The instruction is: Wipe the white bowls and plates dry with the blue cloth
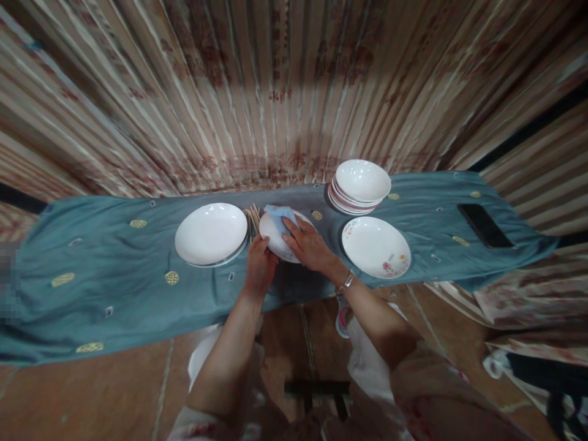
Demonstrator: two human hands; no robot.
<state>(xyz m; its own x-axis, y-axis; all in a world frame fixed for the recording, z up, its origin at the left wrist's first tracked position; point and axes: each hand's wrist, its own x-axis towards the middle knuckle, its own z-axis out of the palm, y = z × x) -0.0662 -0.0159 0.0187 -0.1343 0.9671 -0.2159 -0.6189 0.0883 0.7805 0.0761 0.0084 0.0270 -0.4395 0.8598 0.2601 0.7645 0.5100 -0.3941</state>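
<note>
A white plate (272, 237) with a faint printed pattern near its lower edge is held up over the middle of the table. My left hand (261, 262) grips its left rim, thumb on top and fingers underneath. In my right hand (309, 244) is a light blue cloth (281, 213), pressed against the plate's surface. The right hand covers part of the plate. Just left of the plate lie several wooden chopsticks (254, 219), partly hidden by it. Close beside them sits a stack of white plates (211, 234).
To the right, a white plate with flowers (374, 245) lies in front of a stack of white bowls (361, 184). A black phone (484, 225) rests toward the right end. A green patterned cloth (138, 263) covers the narrow table, with a pleated curtain (275, 98) behind.
</note>
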